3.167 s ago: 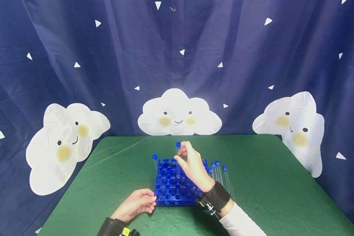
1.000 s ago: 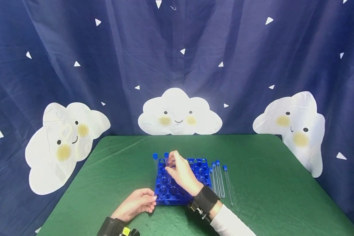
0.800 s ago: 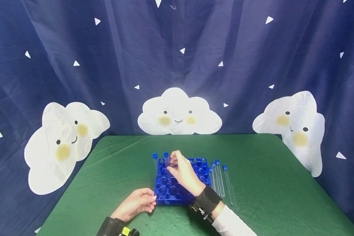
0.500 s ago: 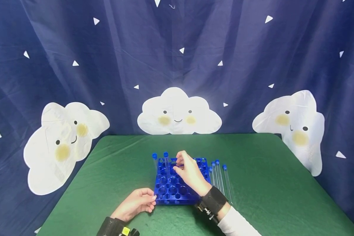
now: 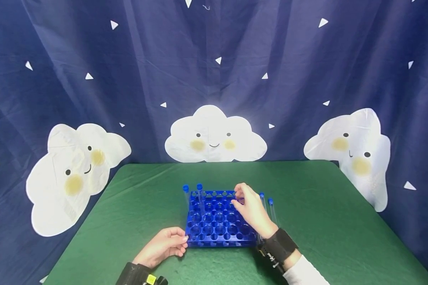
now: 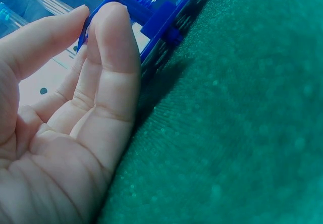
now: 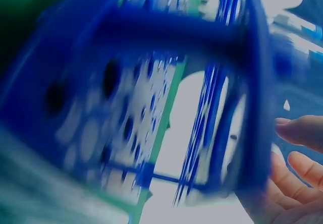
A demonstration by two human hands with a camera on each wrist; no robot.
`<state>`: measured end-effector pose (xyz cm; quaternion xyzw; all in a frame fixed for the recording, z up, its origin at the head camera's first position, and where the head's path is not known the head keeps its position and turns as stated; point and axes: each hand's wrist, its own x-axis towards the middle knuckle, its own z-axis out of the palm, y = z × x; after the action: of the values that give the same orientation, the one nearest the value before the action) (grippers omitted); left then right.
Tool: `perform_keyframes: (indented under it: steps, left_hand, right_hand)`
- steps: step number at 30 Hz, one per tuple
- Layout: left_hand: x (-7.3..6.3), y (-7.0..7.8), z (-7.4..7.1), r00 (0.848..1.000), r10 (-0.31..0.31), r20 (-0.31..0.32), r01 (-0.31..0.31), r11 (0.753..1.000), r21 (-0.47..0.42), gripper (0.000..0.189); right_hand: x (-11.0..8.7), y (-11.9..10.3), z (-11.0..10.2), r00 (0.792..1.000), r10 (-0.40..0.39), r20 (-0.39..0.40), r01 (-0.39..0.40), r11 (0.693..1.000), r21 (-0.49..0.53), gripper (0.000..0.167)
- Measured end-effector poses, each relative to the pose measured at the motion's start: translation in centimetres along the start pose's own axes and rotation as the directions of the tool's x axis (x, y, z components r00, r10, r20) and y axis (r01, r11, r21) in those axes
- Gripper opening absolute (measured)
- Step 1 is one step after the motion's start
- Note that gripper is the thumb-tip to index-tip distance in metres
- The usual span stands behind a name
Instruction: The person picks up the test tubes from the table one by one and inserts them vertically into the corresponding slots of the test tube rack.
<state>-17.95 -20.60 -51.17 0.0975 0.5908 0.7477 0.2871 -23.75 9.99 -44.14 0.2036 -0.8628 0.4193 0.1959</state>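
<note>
My left hand [image 5: 164,246] pinches the front left corner of a blue test tube rack [image 5: 214,239] between thumb and fingers. In the left wrist view, the fingertips [image 6: 112,19] meet at the rack's edge. Two blue-capped test tubes stand upright in the rack's left part, an outer tube [image 5: 186,189] and an inner tube [image 5: 200,190]. Over the rack's right side, my right hand [image 5: 252,209] holds nothing, its fingers loosely bent and apart from the thumb. The right wrist view shows the blurred rack side [image 7: 197,37] beside that hand.
Right of the rack lie more capped test tubes, partly hidden by my right hand; a nearer tube [image 5: 262,198] and an outer tube [image 5: 272,208] show. All rest on a green-covered table [image 5: 342,237]. A dark blue curtain [image 5: 289,59] with white clouds hangs behind.
My right hand brought a test tube leftward into the rack beside the first one. It let go and moved right, now covering some loose tubes. The left hand stayed on the corner.
</note>
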Motion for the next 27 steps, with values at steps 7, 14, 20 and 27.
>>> perform_keyframes:
  steps: [7, 14, 20, 27]
  left_hand:
    - [0.1, 0.0, -0.2, 1.000, 0.008, -0.002, -0.008, 1.000, -0.004, 0.004]
    - [0.1, -0.1, -0.1, 1.000, 0.000, -0.007, 0.000, 1.000, -0.011, 0.004]
    - [0.0, -0.1, 0.1, 1.000, 0.003, -0.006, -0.003, 1.000, -0.007, 0.004]
    - [-0.1, -0.1, 0.1, 1.000, 0.005, 0.002, -0.005, 1.000, -0.003, 0.004]
  right_hand:
    - [-0.4, 1.8, -2.2, 0.998, 0.048, -0.034, -0.050, 0.996, -0.072, 0.032]
    - [-0.8, 3.9, -3.6, 0.994, 0.099, -0.050, -0.106, 0.982, -0.157, 0.028]
    - [-1.0, 5.8, -4.6, 0.982, 0.189, -0.027, -0.190, 0.957, -0.220, 0.030]
    - [-1.6, 6.9, -5.1, 0.945, 0.324, 0.034, -0.298, 0.900, -0.319, 0.038]
